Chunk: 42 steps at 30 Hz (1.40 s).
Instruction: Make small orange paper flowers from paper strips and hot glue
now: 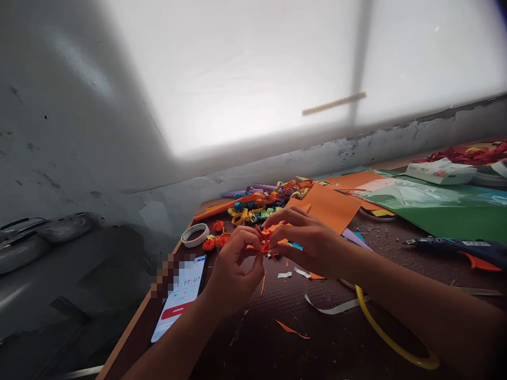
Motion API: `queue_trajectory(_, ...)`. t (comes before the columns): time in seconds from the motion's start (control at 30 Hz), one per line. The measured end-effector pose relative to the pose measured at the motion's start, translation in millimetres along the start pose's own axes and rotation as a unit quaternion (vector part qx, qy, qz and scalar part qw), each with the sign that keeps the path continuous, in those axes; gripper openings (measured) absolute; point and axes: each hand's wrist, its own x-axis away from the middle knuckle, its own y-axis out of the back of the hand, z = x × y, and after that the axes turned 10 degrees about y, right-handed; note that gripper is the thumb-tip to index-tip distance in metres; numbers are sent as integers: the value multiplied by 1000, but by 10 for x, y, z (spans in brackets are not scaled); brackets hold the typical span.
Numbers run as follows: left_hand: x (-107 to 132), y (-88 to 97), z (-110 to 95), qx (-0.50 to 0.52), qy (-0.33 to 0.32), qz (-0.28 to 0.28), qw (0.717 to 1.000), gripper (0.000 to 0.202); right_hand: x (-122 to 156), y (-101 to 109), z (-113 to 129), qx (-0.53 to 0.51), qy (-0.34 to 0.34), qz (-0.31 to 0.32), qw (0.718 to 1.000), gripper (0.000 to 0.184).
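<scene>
Above the dark table, my left hand (pixel 236 264) pinches a small orange-red folded paper piece (pixel 264 240) between thumb and fingertips. From the right, my right hand (pixel 303 236) grips the same paper with bent fingers, so both hands meet at it. Its exact shape is partly hidden by the fingers. Small crumpled orange paper balls (pixel 209 244) lie just left of my left hand. Behind my hands is a pile of colourful paper loops (pixel 251 214) in yellow, blue, green and orange.
A phone (pixel 180 301) showing a timer and a white tape roll (pixel 195 235) lie at the left edge. At right are orange sheets (pixel 332 206), a green sheet (pixel 443 211), a glue gun (pixel 463 248) and a tissue pack (pixel 439 171). A yellow ring (pixel 390 338) and paper scraps lie nearer.
</scene>
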Motion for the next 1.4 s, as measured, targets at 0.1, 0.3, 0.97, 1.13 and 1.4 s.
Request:
queue_trajectory(0.1,-2,1,-4,-7,-9,-8,1000,24,-5,-8,0,-28,-8,2,1000,6)
queue_trajectory(0.3,-26,17,0,-55,-33,-23,998,25,-1,-56,-46,-59,-53,-95,992,16)
queue_trajectory(0.97,-48,13,30,105,83,-22,991,8,-43,-184,-8,-136,-146,-109,974,9)
queue_trajectory(1.13,-31,15,55,94,55,-35,993,8,-36,-165,-6,-138,-134,-112,975,11)
queue_trajectory(1.4,-36,40,13,114,60,-35,991,5,10,-161,-9,4,-24,-70,997,12)
